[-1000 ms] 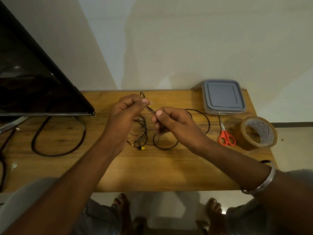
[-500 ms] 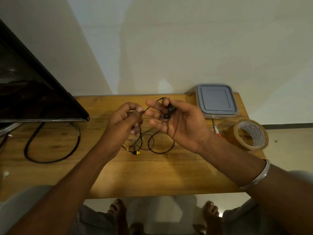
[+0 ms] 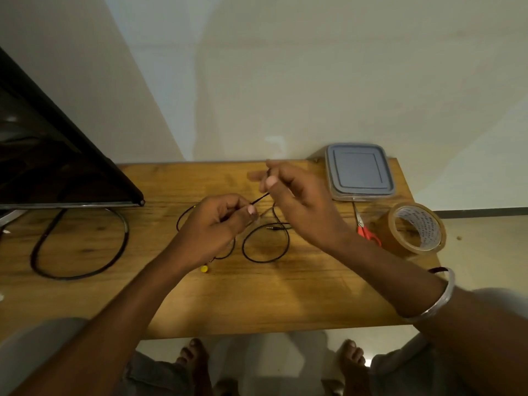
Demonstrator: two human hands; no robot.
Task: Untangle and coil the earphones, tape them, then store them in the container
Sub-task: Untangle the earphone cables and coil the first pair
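Observation:
Black earphones lie in loose loops on the wooden table, with a yellow earbud tip near the front and the jack plug in the middle. My left hand pinches a stretch of the cord between thumb and fingers. My right hand is raised above the table and pinches the same cord higher up, so a short taut piece runs between both hands. A grey-lidded plastic container stands shut at the table's back right. A roll of brown tape stands at the right edge.
Orange-handled scissors lie between the container and the tape. A dark TV screen stands at the left, its thick black cable looped on the table. My bare feet show below the front edge.
My right hand closed from an open palm holding an earbud into a pinch on the cord and rose. The tangle has spread into wider loops, and the jack plug now lies exposed.

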